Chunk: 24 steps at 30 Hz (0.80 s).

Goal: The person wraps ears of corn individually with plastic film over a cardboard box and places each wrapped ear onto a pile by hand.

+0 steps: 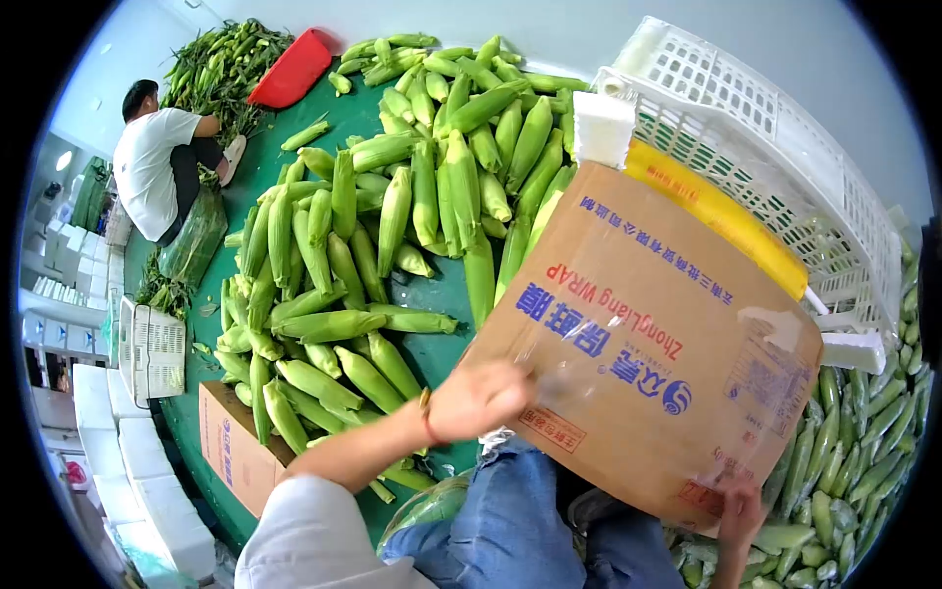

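The cardboard box [628, 344] sits at near right, beside the heaped corn [422, 211], apparently for easy reach. The right hand [742, 506] touches its near edge, perhaps steadying it; the left hand [483, 398] blurs beside it. I cannot tell either grip's closure.

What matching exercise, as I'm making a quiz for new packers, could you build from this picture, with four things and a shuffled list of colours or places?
Things:
1. Basin
2. Large box
3. Corn
4. Right hand

Colours or places:
A. Green, in a heap
B. At the lower right edge of the cardboard
C. Red
D. Brown, with blue and red print

Pairs: 1-C, 2-D, 3-A, 4-B
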Motion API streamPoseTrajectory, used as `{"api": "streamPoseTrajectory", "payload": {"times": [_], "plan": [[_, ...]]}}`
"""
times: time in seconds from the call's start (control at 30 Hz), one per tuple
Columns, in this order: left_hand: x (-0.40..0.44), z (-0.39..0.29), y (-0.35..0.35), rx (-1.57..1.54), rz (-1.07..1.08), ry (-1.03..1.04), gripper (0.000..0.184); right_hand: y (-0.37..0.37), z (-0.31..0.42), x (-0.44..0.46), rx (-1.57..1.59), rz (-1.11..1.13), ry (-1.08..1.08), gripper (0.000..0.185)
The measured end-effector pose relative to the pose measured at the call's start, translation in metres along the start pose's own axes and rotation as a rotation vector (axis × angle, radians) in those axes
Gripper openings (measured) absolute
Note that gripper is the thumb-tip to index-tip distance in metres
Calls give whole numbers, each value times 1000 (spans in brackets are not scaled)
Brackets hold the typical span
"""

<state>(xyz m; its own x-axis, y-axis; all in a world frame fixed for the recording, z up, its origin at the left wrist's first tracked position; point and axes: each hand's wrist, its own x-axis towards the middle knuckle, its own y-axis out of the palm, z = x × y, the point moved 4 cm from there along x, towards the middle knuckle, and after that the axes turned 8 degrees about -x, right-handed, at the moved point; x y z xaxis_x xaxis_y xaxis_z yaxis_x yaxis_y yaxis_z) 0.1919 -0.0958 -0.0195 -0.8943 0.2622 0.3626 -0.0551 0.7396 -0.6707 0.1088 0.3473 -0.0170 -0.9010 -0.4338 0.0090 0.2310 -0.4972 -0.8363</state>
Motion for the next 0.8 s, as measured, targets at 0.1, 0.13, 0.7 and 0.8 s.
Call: {"api": "streamPoseTrajectory", "payload": {"times": [0.1,0.13,0.7,0.8], "plan": [[-56,-17,4,51,34,48,12,18,2,-45,204,134,210,7],[-84,-6,-1,51,162,30,12,20,7,-47,193,116,213,7],[-82,45,-124,423,-355,-646,75,9,68,-31,-275,-109,-38,12],[47,-57,-68,403,40,-68,57,12,71,-29,-241,-69,15,12]]}}
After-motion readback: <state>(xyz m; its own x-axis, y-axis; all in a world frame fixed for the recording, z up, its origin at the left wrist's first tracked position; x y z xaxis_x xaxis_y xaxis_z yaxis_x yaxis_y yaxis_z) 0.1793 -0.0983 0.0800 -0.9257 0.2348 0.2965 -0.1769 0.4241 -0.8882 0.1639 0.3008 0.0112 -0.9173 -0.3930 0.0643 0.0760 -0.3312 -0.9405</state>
